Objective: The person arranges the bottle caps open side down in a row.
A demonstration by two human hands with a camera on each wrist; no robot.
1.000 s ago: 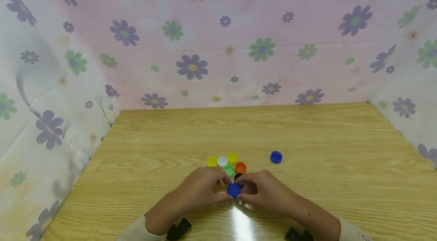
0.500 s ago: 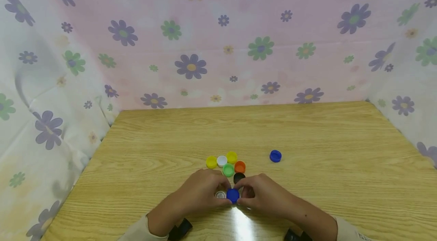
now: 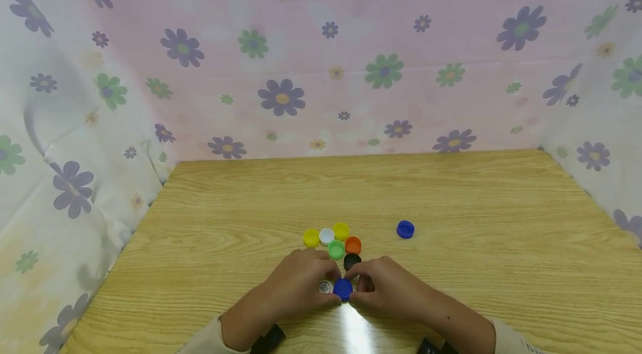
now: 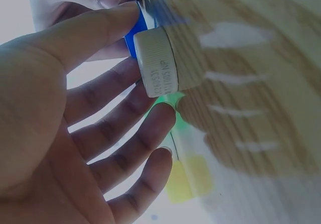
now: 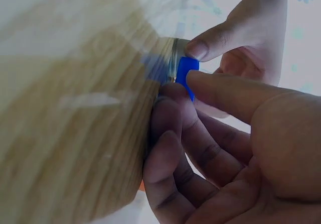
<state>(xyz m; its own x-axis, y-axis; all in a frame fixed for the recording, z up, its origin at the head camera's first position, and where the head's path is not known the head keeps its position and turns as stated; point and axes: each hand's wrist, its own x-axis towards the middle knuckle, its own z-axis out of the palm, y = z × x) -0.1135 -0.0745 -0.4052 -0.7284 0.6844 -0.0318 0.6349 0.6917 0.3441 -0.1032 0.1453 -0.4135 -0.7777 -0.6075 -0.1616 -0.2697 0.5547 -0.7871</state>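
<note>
Thumb and fingers of my left hand (image 3: 303, 282) and my right hand (image 3: 386, 290) pinch one blue bottle cap (image 3: 343, 289) from its two sides. It lies low at the tabletop, top side up. Right beside it, under the left hand's fingers, is a white bottle cap (image 4: 156, 62) with ridged sides and faint print. Just beyond the hands a black cap (image 3: 352, 262) partly shows. In the right wrist view, the blue cap's edge shows between the two thumbs, while the right hand's other fingers curl near the wood.
Past the hands sit a green cap (image 3: 336, 250), an orange cap (image 3: 353, 245), a white cap (image 3: 326, 236) and two yellow caps, one at the left (image 3: 311, 238). Another blue cap (image 3: 405, 229) lies apart to the right. A flowered cloth (image 3: 321, 64) surrounds the wooden table (image 3: 241, 198).
Both hands have brought the blue cap slightly toward the person and down beside the near white cap. The black cap and the near white cap show more fully now.
</note>
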